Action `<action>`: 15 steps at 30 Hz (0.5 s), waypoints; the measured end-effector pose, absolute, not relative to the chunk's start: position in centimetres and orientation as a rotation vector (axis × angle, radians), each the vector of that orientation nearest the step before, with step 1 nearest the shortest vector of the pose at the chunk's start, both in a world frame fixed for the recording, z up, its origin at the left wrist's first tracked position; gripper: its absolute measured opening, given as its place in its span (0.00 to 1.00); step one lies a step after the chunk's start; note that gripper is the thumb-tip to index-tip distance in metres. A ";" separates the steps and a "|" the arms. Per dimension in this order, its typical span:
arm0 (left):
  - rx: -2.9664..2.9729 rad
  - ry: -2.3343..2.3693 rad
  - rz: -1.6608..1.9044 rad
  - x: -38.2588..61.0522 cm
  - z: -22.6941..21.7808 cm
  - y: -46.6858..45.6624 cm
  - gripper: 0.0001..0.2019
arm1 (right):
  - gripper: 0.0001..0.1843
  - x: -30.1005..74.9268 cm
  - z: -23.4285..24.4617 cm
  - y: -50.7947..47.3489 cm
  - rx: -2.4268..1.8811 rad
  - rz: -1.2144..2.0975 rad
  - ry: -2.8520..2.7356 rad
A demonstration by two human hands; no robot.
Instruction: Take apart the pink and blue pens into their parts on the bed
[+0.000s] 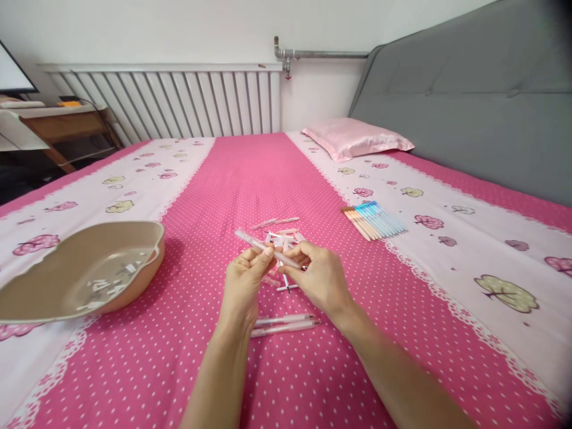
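Observation:
Both my hands hold one pale pink pen (252, 240) above the bed. My left hand (245, 277) pinches its middle between thumb and fingers. At the pen's right end, my right hand (322, 275) has its fingers closed on the barrel. Beneath and behind the hands lies a loose pile of pink and white pen parts (286, 238), partly hidden by them. Two assembled-looking pens (286, 327) lie side by side nearer to me, their left ends covered by my left wrist.
A beige basin (58, 268) with small white pieces inside stands at left. To the right, a row of orange and blue pens (375, 220) lies on the dotted pink bedspread (250, 173). Farther back are a pink pillow (355, 137), grey headboard (465, 89) and white radiator (179, 101).

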State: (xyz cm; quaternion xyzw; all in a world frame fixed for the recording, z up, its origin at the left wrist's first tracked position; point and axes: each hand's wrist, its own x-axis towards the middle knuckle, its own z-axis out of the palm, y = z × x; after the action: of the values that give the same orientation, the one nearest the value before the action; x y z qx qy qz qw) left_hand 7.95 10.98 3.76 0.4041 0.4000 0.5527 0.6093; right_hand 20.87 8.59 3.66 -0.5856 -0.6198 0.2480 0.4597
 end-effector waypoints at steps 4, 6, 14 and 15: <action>0.922 0.876 1.293 7.7 4.0 11.0 0.12 | 0.16 20.7 3.7 8.8 -1.363 0.663 -1.403; 0.911 0.861 1.319 7.5 4.2 11.1 0.12 | 0.19 20.9 3.7 9.0 -1.310 0.833 -1.403; 0.920 0.871 1.348 7.3 4.4 11.3 0.13 | 0.19 21.4 3.2 9.5 -1.262 1.193 -1.341; 0.908 0.878 1.348 7.3 4.3 11.2 0.13 | 0.15 21.4 3.3 9.5 -1.249 1.153 -1.327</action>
State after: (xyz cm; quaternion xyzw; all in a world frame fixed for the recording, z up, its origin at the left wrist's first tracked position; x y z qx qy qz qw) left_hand 7.28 11.24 4.34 0.3921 0.3792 0.5822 0.6029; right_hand 21.40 9.46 3.32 -0.5105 -0.5422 0.4712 0.4727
